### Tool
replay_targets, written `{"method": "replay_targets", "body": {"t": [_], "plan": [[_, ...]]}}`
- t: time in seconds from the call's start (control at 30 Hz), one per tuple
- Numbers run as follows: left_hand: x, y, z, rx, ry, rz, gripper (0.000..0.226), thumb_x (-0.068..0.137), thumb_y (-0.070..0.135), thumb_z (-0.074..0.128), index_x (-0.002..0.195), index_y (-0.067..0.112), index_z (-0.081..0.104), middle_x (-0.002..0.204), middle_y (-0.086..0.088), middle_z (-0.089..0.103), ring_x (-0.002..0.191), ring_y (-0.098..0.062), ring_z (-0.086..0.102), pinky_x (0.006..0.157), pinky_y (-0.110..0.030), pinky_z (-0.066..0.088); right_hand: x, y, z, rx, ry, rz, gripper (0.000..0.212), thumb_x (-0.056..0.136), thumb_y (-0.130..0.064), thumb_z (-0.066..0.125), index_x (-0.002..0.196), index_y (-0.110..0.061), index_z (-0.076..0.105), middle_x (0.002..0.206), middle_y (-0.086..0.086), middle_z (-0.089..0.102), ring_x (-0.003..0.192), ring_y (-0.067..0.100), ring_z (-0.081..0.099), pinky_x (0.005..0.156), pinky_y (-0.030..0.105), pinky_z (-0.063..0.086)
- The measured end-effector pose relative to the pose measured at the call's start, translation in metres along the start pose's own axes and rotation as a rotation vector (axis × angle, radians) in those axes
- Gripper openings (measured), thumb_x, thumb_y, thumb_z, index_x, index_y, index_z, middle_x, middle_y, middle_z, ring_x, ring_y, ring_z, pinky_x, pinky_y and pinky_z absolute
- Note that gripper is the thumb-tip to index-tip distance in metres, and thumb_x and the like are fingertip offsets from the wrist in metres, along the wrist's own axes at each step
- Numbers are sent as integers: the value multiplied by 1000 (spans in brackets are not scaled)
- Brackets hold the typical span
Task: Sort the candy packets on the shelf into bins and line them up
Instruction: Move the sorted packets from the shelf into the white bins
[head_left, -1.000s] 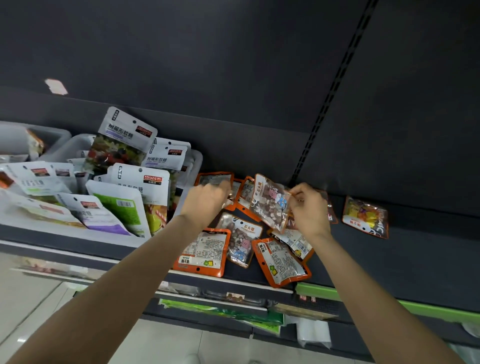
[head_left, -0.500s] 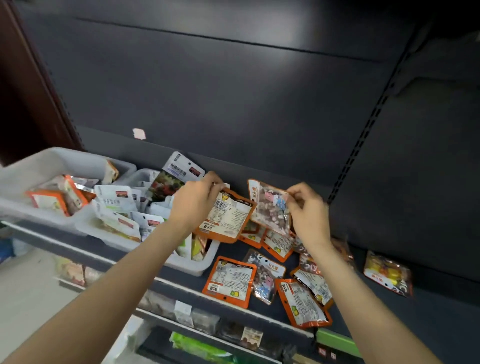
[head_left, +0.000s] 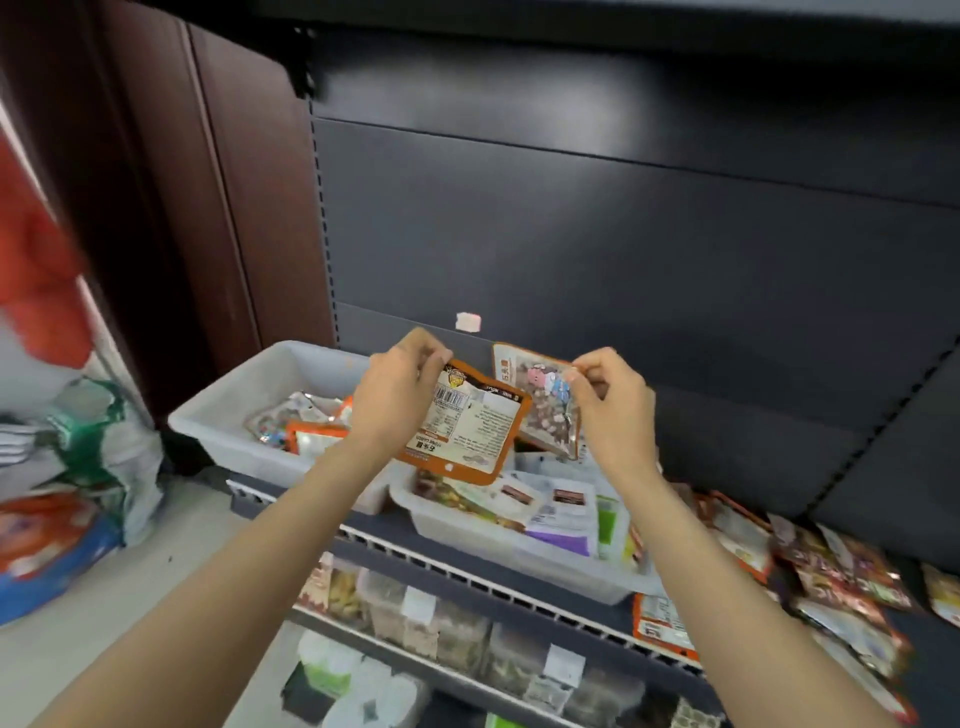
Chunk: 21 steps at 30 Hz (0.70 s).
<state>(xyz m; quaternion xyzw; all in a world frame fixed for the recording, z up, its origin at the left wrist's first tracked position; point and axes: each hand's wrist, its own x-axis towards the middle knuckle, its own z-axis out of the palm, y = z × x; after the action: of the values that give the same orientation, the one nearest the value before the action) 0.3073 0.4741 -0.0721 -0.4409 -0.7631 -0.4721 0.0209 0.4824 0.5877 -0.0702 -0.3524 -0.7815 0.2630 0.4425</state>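
— See the two packets she's got up? The left hand (head_left: 395, 395) has its grip pinched on the top corner of the orange packet (head_left: 462, 431), back side out, and the right hand (head_left: 613, 400) pinches the top edge of the clear-front packet (head_left: 545, 405). Both hang in the air above the bins.

— They look like nothing to lift.

— Light, I'd say, and floppy. Thin film with small sweets loose inside, so the weight sags to the bottom and the packet swings from wherever it's held. The film looks glossy, probably a bit slick. The sealed top strip is the stiffest part, so a pinch there seems the sensible hold; squeezing the middle would just crush the candy around.

— Where would they go?

— My guess is the left bin (head_left: 228, 415), the pale one against the brown panel (head_left: 234, 208). It has a few orange-edged packets (head_left: 317, 431) lying flat in it and plenty of open room. The middle bin (head_left: 519, 551) under her hands is crowded with white and purple packets (head_left: 561, 519), some poking above the rim.

— Anything to catch on?

— The bin walls stand up, so the dangling bottom edge has to clear the rim. Behind is the dark back wall (head_left: 623, 234), open above. More loose packets (head_left: 831, 577) lie scattered on the shelf (head_left: 519, 577) to the right, some near its front edge, where a nudge could tip them off.
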Motion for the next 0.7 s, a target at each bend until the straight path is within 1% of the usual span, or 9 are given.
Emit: {"method": "replay_targets", "body": {"t": [0.1,0.2,0.23,0.3,0.37,0.43,0.53,0.63,0.7], "plan": [[12,-36,-37,-2,37,-42,16,98,29,48,95,17,58,87,-1,69,85,-21,63,76,-41,51,4,-30,43,-2,5,-19,5,92,-15,59,88,-18,58,79,-15,59,74,-3,57,61,8,43],[26,-80,-66,22,79,-75,16,98,31,47,93,19,57,84,1,66,78,-20,62,67,-35,48,15,-51,86,30,-16,-30,5,92,-13,59,88,-16,59,78,-16,58,73,-3,56,62,8,42],[32,-95,-74,29,91,-88,16,98,31,47,92,20,56,86,-1,67,76,-20,61,66,-35,48,20,-55,102,46,-30,-39,5,92,-12,59,88,-16,60,78,-14,60,73,-2,57,64,9,44],[47,-124,-88,39,105,-134,16,99,31,46,93,19,56,88,-2,67,74,-19,61,64,-34,49,31,-61,133,71,-59,-46,8,91,-11,60,86,-17,60,79,-11,62,75,3,59,71,21,49],[65,-152,-100,64,121,-186,15,99,31,46,92,21,56,88,0,64,78,-19,61,64,-33,50,44,-63,166,74,-86,-47,6,90,-11,61,86,-15,61,79,-9,62,77,9,60,73,25,48],[82,-179,-110,93,153,-221,16,98,31,47,92,21,57,88,0,65,78,-18,62,67,-35,52,57,-65,197,79,-117,-50,3,91,-11,60,88,-11,60,79,-9,60,76,7,58,70,21,46],[106,-214,-120,132,157,-259,16,98,29,47,91,20,58,85,0,66,73,-14,60,59,-29,47,71,-70,236,73,-158,-26,3,92,-13,58,90,-12,59,80,-11,59,74,1,55,65,14,43],[126,-243,-120,213,149,-274,18,99,30,45,93,19,58,83,-5,68,74,-23,62,61,-34,47,80,-75,264,61,-198,28,4,93,-16,58,89,-16,58,80,-13,58,76,-1,55,66,17,45],[137,-259,-115,307,123,-245,19,99,29,43,98,16,57,82,-11,68,77,-33,61,63,-38,45,83,-76,277,33,-208,44,4,93,-16,58,89,-17,57,80,-15,57,76,-4,55,64,14,43]]}}
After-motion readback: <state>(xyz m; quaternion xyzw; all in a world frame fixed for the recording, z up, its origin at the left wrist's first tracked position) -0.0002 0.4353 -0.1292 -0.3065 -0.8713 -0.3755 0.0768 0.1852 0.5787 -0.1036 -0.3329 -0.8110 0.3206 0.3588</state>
